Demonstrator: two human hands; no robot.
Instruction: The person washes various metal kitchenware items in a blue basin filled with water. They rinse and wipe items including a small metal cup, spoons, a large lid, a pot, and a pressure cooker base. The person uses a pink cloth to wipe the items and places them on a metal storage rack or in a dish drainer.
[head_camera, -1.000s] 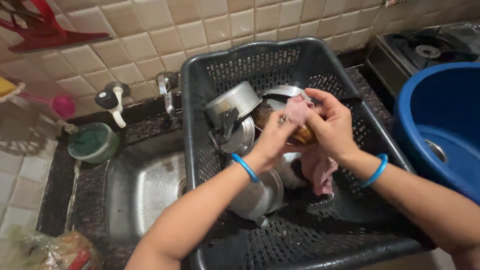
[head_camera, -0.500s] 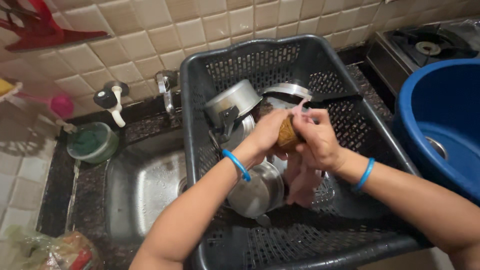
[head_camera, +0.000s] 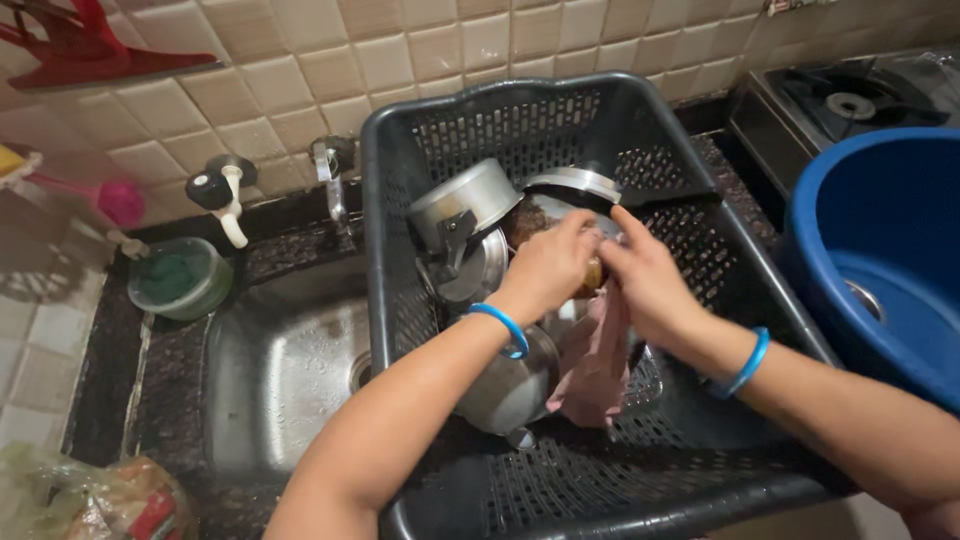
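— Gripping anything with that left hand (head_camera: 548, 268)?

— Yes. Its grip is closed round a small brown vessel (head_camera: 592, 272), held up over the middle of the black plastic basket (head_camera: 700, 215). I can see only a sliver of the vessel between my hands, so its shape I cannot tell.

— Start from the left, then. What lies around you?

— Far left, a green lidded tub (head_camera: 180, 278) sits on the dark stone surface (head_camera: 105, 380), with a crumpled food packet (head_camera: 95, 500) at the bottom corner. Next comes the steel sink (head_camera: 285, 365), with a tap (head_camera: 330, 175) on the wall edge behind it. The basket stands just right of the sink.

— And inside the basket?

— A steel pot (head_camera: 465, 200) lies tilted against the back wall, a round steel lid (head_camera: 575, 185) beside it. Below my left wrist, which wears a blue bangle (head_camera: 505, 325), rests another steel pot (head_camera: 510, 385).

— Your right hand (head_camera: 650, 285)?

— It meets the left at the vessel, fingers closed on a pink cloth (head_camera: 595, 365) pressed against it; the cloth hangs down between my wrists into the basket.

— Further right?

— A blue plastic tub (head_camera: 880, 250) just beside the basket, and a gas stove (head_camera: 850, 100) behind it.
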